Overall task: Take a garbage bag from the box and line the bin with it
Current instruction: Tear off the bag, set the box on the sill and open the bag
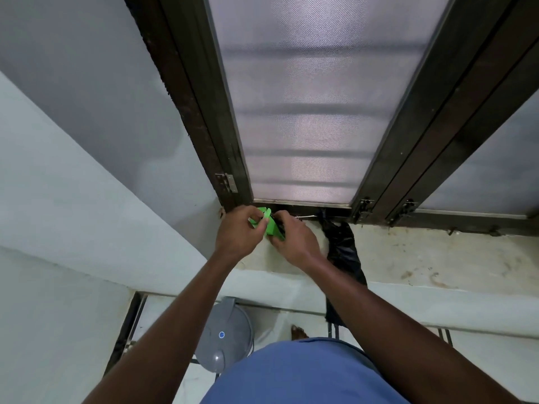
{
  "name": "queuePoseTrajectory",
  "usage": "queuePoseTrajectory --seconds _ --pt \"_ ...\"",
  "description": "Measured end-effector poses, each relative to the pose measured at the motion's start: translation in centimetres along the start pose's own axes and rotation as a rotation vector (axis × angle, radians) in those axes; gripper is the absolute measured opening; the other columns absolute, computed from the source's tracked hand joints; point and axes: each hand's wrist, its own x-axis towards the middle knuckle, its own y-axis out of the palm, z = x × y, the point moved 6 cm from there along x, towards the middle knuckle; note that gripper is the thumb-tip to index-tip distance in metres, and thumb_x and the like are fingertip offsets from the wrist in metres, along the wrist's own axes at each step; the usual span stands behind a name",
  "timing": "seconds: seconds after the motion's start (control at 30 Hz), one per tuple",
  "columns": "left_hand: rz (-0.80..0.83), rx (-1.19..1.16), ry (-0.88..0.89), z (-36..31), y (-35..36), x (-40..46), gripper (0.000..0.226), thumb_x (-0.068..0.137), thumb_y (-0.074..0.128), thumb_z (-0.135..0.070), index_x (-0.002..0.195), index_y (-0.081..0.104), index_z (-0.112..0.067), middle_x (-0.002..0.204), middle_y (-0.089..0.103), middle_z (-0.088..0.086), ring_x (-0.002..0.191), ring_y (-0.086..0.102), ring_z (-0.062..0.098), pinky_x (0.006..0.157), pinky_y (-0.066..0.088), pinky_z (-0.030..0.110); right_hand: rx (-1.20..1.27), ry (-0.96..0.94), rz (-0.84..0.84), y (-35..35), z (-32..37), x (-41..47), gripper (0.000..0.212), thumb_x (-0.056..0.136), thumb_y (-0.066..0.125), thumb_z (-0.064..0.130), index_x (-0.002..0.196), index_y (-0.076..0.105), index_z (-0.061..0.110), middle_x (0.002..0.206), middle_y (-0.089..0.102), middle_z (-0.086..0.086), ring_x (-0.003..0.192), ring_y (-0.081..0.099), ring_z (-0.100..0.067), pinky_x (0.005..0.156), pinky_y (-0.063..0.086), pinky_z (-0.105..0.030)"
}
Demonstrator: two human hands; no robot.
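A small bright green box (269, 225) is held over the window sill between both hands. My left hand (239, 231) grips its left side and open flap. My right hand (294, 237) holds its right side, with fingers at the dark opening where black bag material shows. A black garbage bag (342, 249) hangs from the sill just right of my right hand, draping down the wall. The grey bin (226, 335) with a closed lid stands on the floor below, partly hidden by my left forearm.
A stained pale sill (437, 258) runs along the bottom of a dark-framed window with a mesh screen (306, 112). A pale wall (73, 199) lies to the left. My bare foot (298, 332) and blue shirt (300, 374) are below.
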Motion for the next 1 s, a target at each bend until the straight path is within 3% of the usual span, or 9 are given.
queuePoseTrajectory --seconds 0.27,0.53,0.9,1.0 --pt "-0.032 -0.059 -0.118 0.5 -0.1 -0.2 0.016 0.091 0.077 -0.032 0.102 0.084 -0.022 0.096 0.080 -0.011 0.081 0.072 0.008 0.080 0.058 0.029 0.005 0.019 0.003 0.0 -0.1 0.0 0.053 0.094 0.078 0.046 0.139 0.052 0.038 0.132 0.073 0.011 0.117 0.070 -0.021 0.087 0.061 -0.045" --pt "-0.091 -0.098 -0.258 0.0 -0.3 -0.5 0.007 0.083 0.075 -0.022 0.083 0.082 -0.022 0.074 0.073 -0.014 0.076 0.069 0.004 0.070 0.052 0.019 -0.008 0.043 0.002 0.0 0.1 0.0 0.056 0.095 0.080 0.044 0.144 0.053 0.036 0.135 0.072 0.011 0.121 0.069 -0.021 0.088 0.060 -0.042" --pt "0.034 -0.159 -0.150 -0.4 1.3 -0.1 0.012 0.093 0.075 -0.022 0.097 0.085 -0.016 0.082 0.078 -0.009 0.075 0.069 -0.002 0.065 0.047 0.009 -0.074 0.020 -0.028 -0.4 0.2 -0.3 0.051 0.096 0.077 0.045 0.140 0.052 0.035 0.124 0.076 0.007 0.112 0.072 -0.025 0.082 0.062 -0.046" --pt "0.040 -0.084 -0.130 -0.6 1.3 -0.2 0.015 0.092 0.078 -0.030 0.099 0.084 -0.018 0.089 0.079 -0.010 0.080 0.071 0.002 0.075 0.058 0.023 -0.065 0.020 -0.036 -0.2 0.5 -0.3 0.049 0.097 0.076 0.041 0.140 0.055 0.034 0.123 0.074 0.006 0.112 0.071 -0.025 0.082 0.060 -0.044"
